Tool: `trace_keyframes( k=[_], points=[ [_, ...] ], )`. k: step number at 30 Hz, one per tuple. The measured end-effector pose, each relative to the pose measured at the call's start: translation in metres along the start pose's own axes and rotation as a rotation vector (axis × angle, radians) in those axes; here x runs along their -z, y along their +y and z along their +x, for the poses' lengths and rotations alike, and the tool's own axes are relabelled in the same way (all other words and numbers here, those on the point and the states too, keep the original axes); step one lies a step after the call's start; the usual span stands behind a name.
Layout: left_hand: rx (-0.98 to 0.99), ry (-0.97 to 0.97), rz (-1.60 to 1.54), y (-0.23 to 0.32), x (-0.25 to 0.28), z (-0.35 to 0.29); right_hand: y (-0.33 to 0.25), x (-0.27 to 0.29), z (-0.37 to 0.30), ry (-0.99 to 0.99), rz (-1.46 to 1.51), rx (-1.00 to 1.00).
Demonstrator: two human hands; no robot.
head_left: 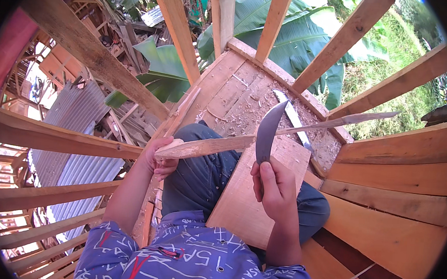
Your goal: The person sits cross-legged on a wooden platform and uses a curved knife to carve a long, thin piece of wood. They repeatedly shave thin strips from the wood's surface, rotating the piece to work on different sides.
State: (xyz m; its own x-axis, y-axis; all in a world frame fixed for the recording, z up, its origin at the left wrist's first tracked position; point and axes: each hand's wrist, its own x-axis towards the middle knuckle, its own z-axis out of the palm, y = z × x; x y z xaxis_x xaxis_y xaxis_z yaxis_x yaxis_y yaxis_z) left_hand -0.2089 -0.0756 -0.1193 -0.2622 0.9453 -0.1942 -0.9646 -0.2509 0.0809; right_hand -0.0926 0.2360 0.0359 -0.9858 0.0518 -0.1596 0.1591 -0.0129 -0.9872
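My left hand [161,158] is closed around the thick near end of a long, narrow wooden strip [212,145], which slants up to the right and tapers to a thin far tip. In my right hand [276,187] is a knife [268,131] with a broad, dark, curved blade, its point upward. The blade crosses in front of the strip near its middle; whether they touch I cannot tell. Its handle is mostly hidden in my fist. Across my lap lies a flat wooden board [244,208], between my bent knees and under the strip.
Wood shavings [252,100] litter the plank floor [219,95] ahead. A long, pale metal blade [294,121] lies there beyond the strip. Slanting wooden posts [276,21] fence the left and far sides. Orange-brown planks [392,169] stand at my right. Outside are banana leaves [288,32] and corrugated sheets [75,111].
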Motion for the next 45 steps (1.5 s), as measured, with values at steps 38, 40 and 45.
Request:
trace_keyframes(
  k=[38, 40, 45],
  points=[
    [-0.258, 0.269, 0.462, -0.045, -0.035, 0.003, 0.028, 0.037, -0.034, -0.091, 0.308, -0.261],
    [-0.221, 0.27, 0.49, -0.043, -0.045, 0.006, 0.029, 0.038, -0.036, -0.139, 0.386, -0.29],
    [-0.199, 0.386, 0.484, -0.045, -0.051, 0.006, 0.038, 0.029, -0.044, 0.064, 0.275, -0.19]
  ],
)
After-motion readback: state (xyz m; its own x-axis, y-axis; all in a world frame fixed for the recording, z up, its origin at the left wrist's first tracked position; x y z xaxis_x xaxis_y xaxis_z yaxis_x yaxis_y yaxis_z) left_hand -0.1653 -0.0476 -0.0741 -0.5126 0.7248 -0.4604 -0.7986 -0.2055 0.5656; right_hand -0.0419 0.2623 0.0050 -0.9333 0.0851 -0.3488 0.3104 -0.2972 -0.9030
